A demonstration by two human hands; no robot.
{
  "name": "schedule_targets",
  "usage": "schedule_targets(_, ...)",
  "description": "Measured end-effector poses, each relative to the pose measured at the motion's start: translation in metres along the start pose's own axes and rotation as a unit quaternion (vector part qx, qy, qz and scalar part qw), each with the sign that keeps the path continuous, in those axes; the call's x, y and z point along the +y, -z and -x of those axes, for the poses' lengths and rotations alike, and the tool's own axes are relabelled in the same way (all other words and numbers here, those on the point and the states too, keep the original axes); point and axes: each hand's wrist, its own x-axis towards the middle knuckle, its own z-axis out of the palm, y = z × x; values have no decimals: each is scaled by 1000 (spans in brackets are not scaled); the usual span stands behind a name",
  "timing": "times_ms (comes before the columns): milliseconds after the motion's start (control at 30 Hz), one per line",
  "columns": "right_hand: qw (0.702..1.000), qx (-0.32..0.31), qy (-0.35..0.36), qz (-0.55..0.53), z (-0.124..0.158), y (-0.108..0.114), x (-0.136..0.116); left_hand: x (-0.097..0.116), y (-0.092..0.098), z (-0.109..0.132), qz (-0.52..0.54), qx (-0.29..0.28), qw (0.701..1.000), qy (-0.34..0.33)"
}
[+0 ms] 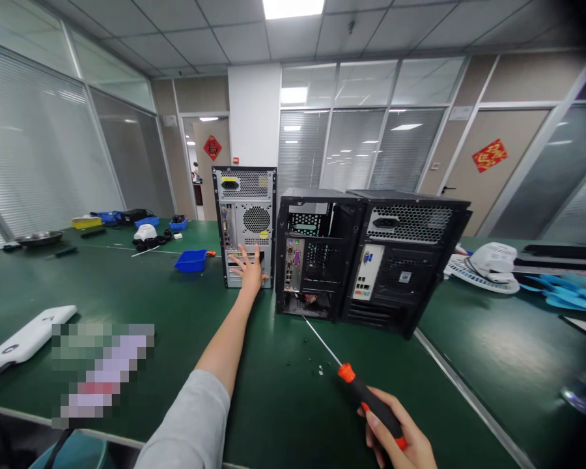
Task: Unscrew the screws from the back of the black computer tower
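My left hand (pixel 251 268) reaches far forward, fingers spread flat against the lower back panel of a grey computer case (pixel 245 208) standing upright on the green table (pixel 141 306). My right hand (pixel 400 443) grips the black and orange handle of a long screwdriver (pixel 351 381), whose shaft points up-left toward the bottom of a black computer case (pixel 317 251). A second black case (pixel 405 257) stands right beside it. Several small screws (pixel 317 368) lie on the table near the shaft.
A blue bin (pixel 191 260) sits left of the grey case. A white flat device (pixel 27 335) lies at the near left. Trays, cables and tools crowd the far left. White and blue fan parts (pixel 498 264) lie on the right. A metal strip (pixel 463 391) joins two tables.
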Motion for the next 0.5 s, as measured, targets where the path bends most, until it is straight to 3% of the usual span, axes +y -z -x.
schedule_targets(500, 1000, 2, 4, -12, -3, 5, 9, -1, -14, -30, -6, 2, 1000, 3)
